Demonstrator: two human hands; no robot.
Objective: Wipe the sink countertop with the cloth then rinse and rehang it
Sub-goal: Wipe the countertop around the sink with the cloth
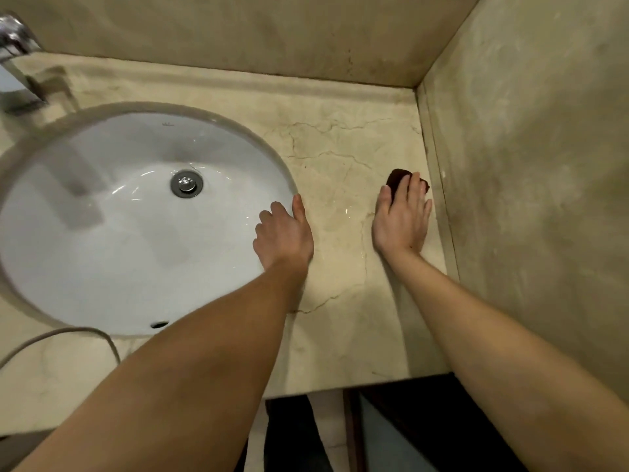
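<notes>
A small dark brown cloth [397, 178] lies on the beige marble countertop [340, 158], close to the right side wall. My right hand [403, 219] presses flat on the cloth with fingers spread, so most of the cloth is hidden beneath it. My left hand [284, 233] rests on the right rim of the white oval sink [102, 212], with its fingers curled over the edge into the basin and its thumb along the rim. It holds nothing.
A chrome faucet [15, 63] stands at the far left behind the sink. The drain plug [186, 183] sits in the basin's middle. A grey cord [68, 335] curves over the front counter. Walls close off the back and right. The counter's front edge is near my body.
</notes>
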